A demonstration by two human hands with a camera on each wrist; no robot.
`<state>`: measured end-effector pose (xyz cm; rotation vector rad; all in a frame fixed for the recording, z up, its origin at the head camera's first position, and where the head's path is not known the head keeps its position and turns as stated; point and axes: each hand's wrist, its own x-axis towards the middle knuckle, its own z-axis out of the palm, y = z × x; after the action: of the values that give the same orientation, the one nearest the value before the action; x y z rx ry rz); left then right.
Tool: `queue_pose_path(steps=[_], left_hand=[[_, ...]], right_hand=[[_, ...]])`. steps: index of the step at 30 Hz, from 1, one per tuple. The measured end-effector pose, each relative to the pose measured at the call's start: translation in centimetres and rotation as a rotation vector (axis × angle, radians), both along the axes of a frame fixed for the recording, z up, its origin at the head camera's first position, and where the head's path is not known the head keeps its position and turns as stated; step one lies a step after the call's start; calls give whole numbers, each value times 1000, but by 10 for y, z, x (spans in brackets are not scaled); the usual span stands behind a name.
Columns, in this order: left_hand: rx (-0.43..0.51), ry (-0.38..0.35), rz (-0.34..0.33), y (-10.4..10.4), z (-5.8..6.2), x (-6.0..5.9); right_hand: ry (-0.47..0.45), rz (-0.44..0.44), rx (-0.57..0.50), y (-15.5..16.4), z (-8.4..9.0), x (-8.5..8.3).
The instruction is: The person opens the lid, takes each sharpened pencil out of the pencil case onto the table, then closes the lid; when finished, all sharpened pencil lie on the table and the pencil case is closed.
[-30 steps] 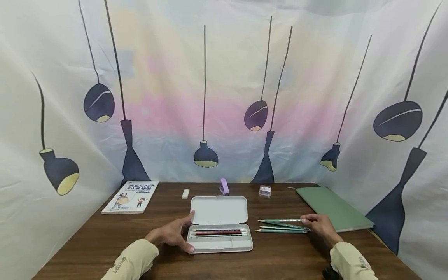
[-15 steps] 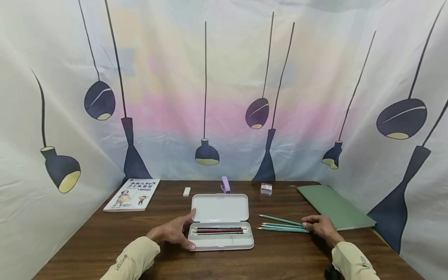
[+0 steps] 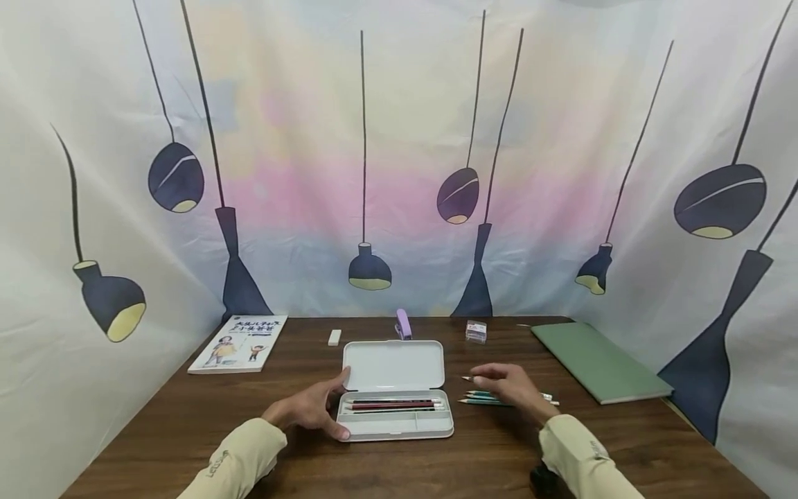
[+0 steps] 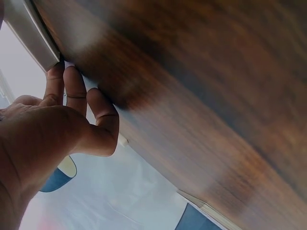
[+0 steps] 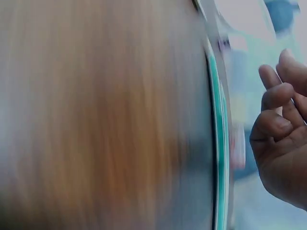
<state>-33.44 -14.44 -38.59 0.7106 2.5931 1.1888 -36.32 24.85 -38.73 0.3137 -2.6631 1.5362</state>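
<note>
A white pencil case [image 3: 396, 433] lies open on the table, with several dark and red pencils [image 3: 393, 403] in its rear compartment. My left hand [image 3: 314, 409] grips its left side, thumb at the front corner and a finger by the raised lid [image 3: 394, 365]. In the left wrist view, the fingers meet the edge of the case [image 4: 42, 43]. My right hand [image 3: 508, 387] pinches a pencil near its point [image 3: 466, 378]; most of that pencil is hidden behind the hand. Several green pencils [image 3: 476, 401] lie beneath this hand, and green shafts [image 5: 221, 129] show in the right wrist view.
A white eraser [image 3: 334, 337], a purple stapler [image 3: 403, 324] and a small clear box [image 3: 476, 331] stand along the back. A picture book [image 3: 238, 344] lies at left, and a green notebook [image 3: 598, 360] at right. A printed cloth hangs behind the table [image 3: 299, 471].
My right hand has moved left from the pencils' blunt ends toward their points, uncovering those ends. My left hand keeps its grip on the case.
</note>
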Motion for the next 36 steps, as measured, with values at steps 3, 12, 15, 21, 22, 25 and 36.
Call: queue_pose_path(steps=[3,12,15,21,22,25,36], left_hand=[[-1,10,-6,-1,-1,1],[-21,13,5,1,2,1],[-16,10,6,1,4,3],[-5,11,-5,1,3,3],[-3,11,-8,1,2,3],[-4,12,-17,0,0,3],[-13,6,-4,-1,0,2]], right_hand=[[-32,158,-6,-24,-2,2],[34,346,162,-56,-2,7],[91,389,253,-60,-1,6],[197,409,354,-66,-1,8],[208,408,359,-67,-1,9],[229,414,366,-68,-2,10],[246,393,320,-67,-7,9]])
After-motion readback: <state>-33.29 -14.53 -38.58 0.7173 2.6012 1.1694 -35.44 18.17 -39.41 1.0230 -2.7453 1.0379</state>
